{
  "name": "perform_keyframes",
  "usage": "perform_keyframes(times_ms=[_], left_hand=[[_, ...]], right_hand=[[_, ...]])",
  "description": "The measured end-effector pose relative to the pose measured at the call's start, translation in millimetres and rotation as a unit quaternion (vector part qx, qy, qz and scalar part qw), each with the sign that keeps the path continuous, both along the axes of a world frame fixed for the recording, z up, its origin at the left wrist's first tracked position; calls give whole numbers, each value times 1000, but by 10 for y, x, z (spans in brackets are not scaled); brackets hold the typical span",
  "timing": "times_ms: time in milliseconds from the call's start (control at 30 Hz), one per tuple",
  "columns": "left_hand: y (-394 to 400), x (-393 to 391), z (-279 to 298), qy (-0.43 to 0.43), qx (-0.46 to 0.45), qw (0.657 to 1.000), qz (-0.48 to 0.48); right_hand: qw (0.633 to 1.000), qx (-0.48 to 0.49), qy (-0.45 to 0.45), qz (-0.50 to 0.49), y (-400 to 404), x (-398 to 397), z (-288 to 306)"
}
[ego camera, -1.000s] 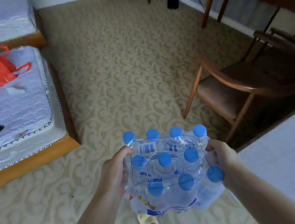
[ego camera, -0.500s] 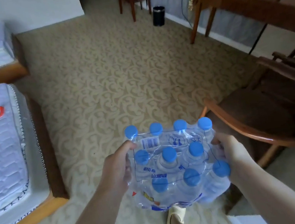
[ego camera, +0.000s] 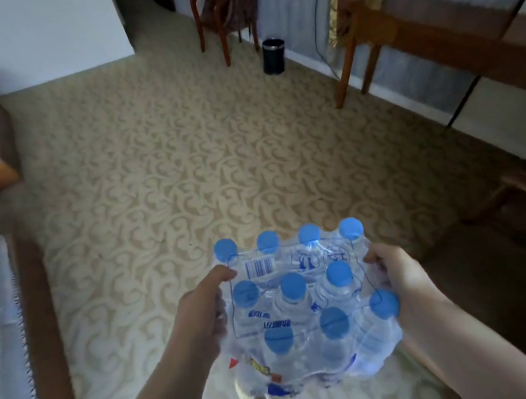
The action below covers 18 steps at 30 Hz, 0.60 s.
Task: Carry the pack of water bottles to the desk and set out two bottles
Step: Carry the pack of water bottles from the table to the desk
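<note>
The pack (ego camera: 307, 308) is clamped between the left hand (ego camera: 203, 316) and right hand (ego camera: 402, 284) in mid-air above the carpet (ego camera: 182, 163), well short of the desk (ego camera: 453, 27), still sealed, no bottles out.

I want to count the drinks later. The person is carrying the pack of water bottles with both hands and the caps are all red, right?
Not quite. The caps are blue, not red, as the head view shows. The rest holds: the left hand and right hand both hold the pack of water bottles.
</note>
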<state>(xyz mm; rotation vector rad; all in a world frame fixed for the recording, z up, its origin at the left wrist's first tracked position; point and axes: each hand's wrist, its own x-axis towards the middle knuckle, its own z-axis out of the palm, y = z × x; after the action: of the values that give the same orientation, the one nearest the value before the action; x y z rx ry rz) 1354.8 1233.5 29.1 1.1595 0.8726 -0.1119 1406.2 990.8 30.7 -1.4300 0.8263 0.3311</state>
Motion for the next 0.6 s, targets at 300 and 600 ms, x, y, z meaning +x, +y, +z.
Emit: perform_keyframes(times_ms=[300, 600], left_hand=[[527, 2177, 266, -2, 66, 993, -95], [249, 4215, 198, -22, 51, 983, -174]], right_hand=[[995, 23, -17, -93, 523, 1559, 66], [987, 23, -18, -158, 190, 3394, 25]])
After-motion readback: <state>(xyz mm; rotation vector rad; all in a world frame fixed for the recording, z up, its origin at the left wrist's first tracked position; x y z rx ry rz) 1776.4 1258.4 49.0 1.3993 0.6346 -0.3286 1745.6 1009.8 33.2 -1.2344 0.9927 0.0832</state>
